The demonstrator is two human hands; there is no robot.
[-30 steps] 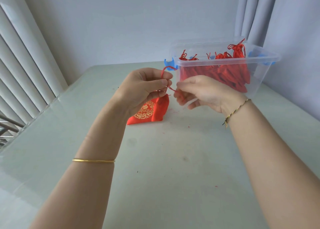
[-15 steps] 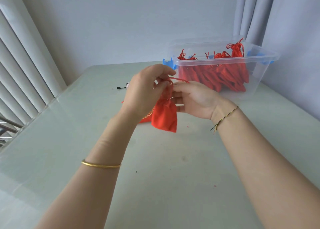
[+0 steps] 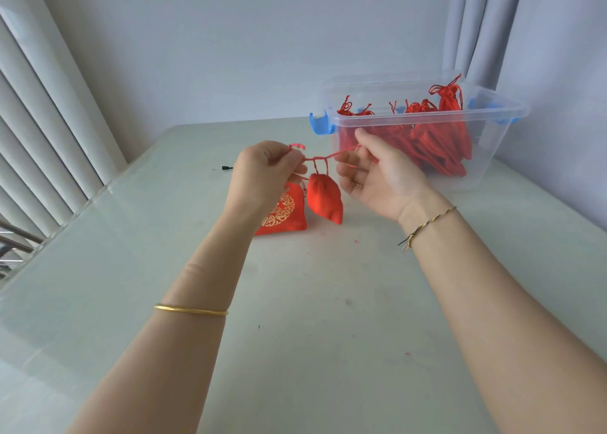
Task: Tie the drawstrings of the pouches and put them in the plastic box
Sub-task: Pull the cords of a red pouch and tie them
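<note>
A small red pouch (image 3: pixel 325 197) hangs in the air from its red drawstring (image 3: pixel 328 155), which is stretched taut between my two hands. My left hand (image 3: pixel 266 174) pinches the string's left end; my right hand (image 3: pixel 377 174) pinches the right end between thumb and forefinger. A second red pouch with a gold emblem (image 3: pixel 283 213) lies on the table behind my left hand, partly hidden by it. The clear plastic box (image 3: pixel 492 157) with blue clips stands at the back right and holds several tied red pouches (image 3: pixel 437 137).
A pale glass-topped table (image 3: pixel 312 302) carries everything; small red lint specks dot it. A small black object (image 3: pixel 226 168) lies left of my hands. Vertical blinds run along the left, curtains hang at the back right, and a wall stands close behind the box.
My hands have moved apart, pulling the drawstring out taut sideways. The pouch, earlier bunched against my fingers, now dangles free beneath the string.
</note>
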